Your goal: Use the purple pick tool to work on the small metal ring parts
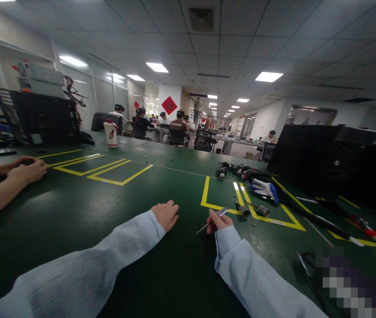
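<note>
My right hand (219, 221) grips a small screwdriver (222, 211) with a clear, purplish handle. Its thin metal shaft slants down to the left, with the tip close to small dark parts (196, 229) on the green table (134, 274). Left of these parts, my left hand (165, 216) rests on the table with its fingers curled under; whatever they may hold is hidden. Just beyond my right hand lie two metal cylindrical parts, a nearer one (243, 210) and another (263, 211) to its right, on yellow tape outlines.
At left, a co-worker's hands (28, 170) hold a dark object. Behind them stands a black computer case (42, 117), with a paper cup (111, 134) nearby. Gloves (264, 191), dark cylindrical parts (230, 169), a red-black screwdriver (366, 227) and a black case (313, 163) are at right.
</note>
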`<state>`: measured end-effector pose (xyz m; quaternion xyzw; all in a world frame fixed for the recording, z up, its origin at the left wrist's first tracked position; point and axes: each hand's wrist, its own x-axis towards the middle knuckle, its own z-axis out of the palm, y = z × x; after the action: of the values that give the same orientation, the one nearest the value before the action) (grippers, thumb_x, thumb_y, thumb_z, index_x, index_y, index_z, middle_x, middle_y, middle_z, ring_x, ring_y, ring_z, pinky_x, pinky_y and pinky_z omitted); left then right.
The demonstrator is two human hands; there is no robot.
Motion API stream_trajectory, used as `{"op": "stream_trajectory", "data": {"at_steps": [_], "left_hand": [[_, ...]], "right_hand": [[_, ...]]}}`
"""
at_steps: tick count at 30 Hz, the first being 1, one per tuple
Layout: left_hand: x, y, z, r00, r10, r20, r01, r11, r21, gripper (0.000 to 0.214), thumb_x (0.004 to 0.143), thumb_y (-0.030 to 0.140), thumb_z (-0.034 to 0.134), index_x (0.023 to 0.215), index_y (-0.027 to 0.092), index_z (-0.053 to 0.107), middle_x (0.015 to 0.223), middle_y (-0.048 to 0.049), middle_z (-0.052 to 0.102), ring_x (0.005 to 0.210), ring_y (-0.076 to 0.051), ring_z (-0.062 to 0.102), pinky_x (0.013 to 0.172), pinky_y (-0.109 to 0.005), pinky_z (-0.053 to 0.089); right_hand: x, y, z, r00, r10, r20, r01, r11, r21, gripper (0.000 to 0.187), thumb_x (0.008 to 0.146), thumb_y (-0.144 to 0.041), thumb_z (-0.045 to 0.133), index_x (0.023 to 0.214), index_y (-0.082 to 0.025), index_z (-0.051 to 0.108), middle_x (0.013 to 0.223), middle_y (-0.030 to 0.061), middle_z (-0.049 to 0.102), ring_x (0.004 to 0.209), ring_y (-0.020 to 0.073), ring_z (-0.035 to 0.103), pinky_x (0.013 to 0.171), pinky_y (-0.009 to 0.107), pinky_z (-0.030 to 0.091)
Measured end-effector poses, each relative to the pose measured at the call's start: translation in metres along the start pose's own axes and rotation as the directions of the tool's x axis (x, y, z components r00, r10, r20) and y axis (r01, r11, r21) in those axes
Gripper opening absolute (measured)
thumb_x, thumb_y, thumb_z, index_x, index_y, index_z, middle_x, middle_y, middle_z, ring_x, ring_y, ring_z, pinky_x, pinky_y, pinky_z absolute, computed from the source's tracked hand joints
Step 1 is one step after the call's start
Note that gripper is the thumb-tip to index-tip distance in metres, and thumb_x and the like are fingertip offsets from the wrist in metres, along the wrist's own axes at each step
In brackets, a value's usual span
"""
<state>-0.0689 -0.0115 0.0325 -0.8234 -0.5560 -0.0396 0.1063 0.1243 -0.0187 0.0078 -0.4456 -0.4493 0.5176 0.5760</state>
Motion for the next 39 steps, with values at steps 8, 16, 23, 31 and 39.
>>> {"op": "stream_trajectory", "data": {"at_steps": [8,16,23,31,39], "left_hand": [[0.001,0.003,0.004,0.999,-0.037,-0.034,0.015,0.859,-0.512,0.025,0.067,0.023,0.051,0.088,0.016,0.063,0.082,-0.0056,0.058,0.073,-0.017,0.056,0.068,-0.027,0.044],[0.004,-0.011,0.006,0.982,-0.117,0.151,0.187,0.435,-0.881,0.035,0.06,0.018,0.05,0.092,0.016,0.064,0.079,-0.0035,0.063,0.055,-0.012,0.053,0.049,-0.021,0.044],[0.001,-0.009,0.014,0.999,-0.047,-0.009,0.008,0.355,-0.935,0.038,0.059,0.02,0.059,0.096,0.014,0.061,0.082,-0.005,0.063,0.065,-0.014,0.058,0.06,-0.024,0.047],[-0.008,0.022,0.004,0.932,0.251,-0.261,-0.346,0.829,-0.44,0.045,0.061,0.005,0.054,0.104,0.017,0.055,0.104,-0.0081,0.051,0.093,-0.021,0.05,0.08,-0.034,0.043],[-0.013,0.03,-0.001,0.888,0.329,-0.321,-0.407,0.887,-0.217,0.039,0.067,0.004,0.046,0.103,0.017,0.053,0.107,-0.0101,0.05,0.088,-0.022,0.051,0.076,-0.037,0.044]], "right_hand": [[0.004,0.0,-0.003,0.999,-0.014,-0.045,0.015,1.0,0.023,0.037,0.053,-0.047,0.066,0.04,-0.016,0.051,0.025,-0.003,0.047,0.023,0.0088,0.043,0.028,0.02,0.031],[0.003,0.0,0.0,0.998,-0.007,-0.061,0.01,0.999,0.044,0.036,0.053,-0.045,0.066,0.04,-0.016,0.051,0.025,-0.0031,0.047,0.023,0.008,0.042,0.028,0.018,0.03],[0.003,0.0,0.001,0.998,-0.005,-0.069,0.008,0.999,0.048,0.035,0.053,-0.045,0.066,0.04,-0.015,0.051,0.024,-0.0039,0.046,0.023,0.0072,0.042,0.028,0.017,0.031],[0.003,0.001,0.003,0.996,-0.032,-0.08,0.035,0.999,0.034,0.037,0.053,-0.047,0.064,0.039,-0.016,0.05,0.024,-0.0042,0.044,0.022,0.0062,0.04,0.028,0.016,0.027],[0.004,0.002,0.004,0.992,-0.074,-0.1,0.072,0.997,-0.021,0.038,0.054,-0.049,0.062,0.04,-0.017,0.048,0.025,-0.0039,0.044,0.022,0.0073,0.04,0.027,0.018,0.026]]}}
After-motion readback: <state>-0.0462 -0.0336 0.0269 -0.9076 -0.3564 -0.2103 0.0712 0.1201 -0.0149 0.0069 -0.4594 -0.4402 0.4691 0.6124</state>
